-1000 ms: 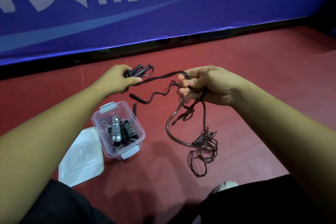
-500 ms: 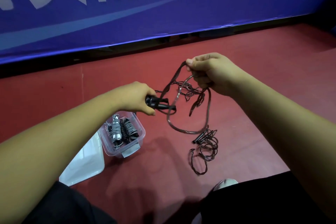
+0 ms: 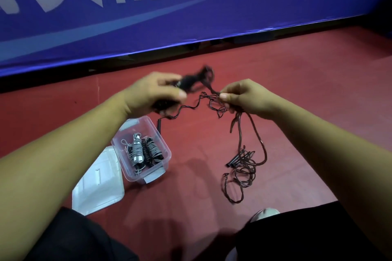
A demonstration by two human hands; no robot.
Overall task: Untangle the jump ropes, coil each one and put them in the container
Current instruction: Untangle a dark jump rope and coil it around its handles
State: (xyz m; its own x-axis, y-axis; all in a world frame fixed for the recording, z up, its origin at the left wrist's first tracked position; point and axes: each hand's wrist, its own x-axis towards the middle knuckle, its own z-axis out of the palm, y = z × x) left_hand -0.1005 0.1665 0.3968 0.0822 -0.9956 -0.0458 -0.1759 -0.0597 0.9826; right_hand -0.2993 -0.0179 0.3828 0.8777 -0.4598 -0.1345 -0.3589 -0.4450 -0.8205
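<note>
Above the red floor (image 3: 297, 74) beside the container (image 3: 164, 144), your left hand (image 3: 148, 91) grips blurred black handles (image 3: 186, 82) and your right hand (image 3: 244, 96) pinches the tangled rope (image 3: 244, 165); untangling is underway, so next work that knot loose.

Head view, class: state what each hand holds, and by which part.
The left hand grips blurred black rope handles. The right hand pinches a thin dark cord between thumb and fingers, just above the small tangle.

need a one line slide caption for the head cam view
Left hand grips the handles, right hand pinches the tangled jump rope over a red floor, beside an open container holding coiled ropes.
</note>
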